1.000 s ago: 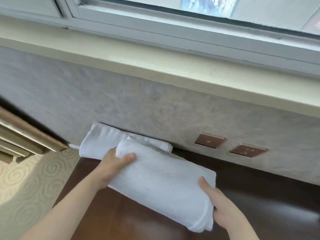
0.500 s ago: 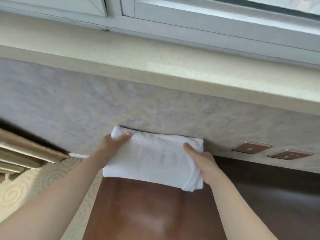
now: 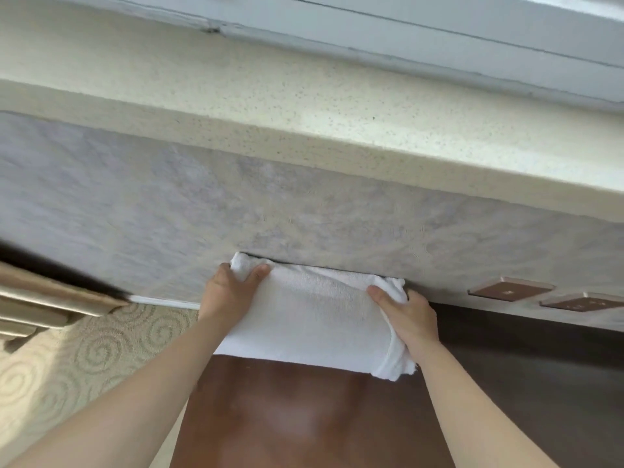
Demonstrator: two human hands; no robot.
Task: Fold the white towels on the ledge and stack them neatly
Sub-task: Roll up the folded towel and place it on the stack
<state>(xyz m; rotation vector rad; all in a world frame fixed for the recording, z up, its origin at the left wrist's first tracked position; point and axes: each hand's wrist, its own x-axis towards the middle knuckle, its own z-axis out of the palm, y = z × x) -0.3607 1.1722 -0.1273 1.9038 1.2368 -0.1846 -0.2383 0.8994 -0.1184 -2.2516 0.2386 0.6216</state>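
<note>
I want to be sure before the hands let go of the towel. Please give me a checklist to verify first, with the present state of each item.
1. Left hand grips the folded white towel: ok.
2. Right hand grips its other end: ok.
3. Towel pushed back against the grey wall: ok.
4. Towel sits square on the towel below: cannot tell, that one is hidden.
5. Edges tidy: not ok, near right corner ragged.
6. Towel fully on the brown tabletop: cannot tell.

Towel [image 3: 314,319] hides both hands' fingers beneath it.
</note>
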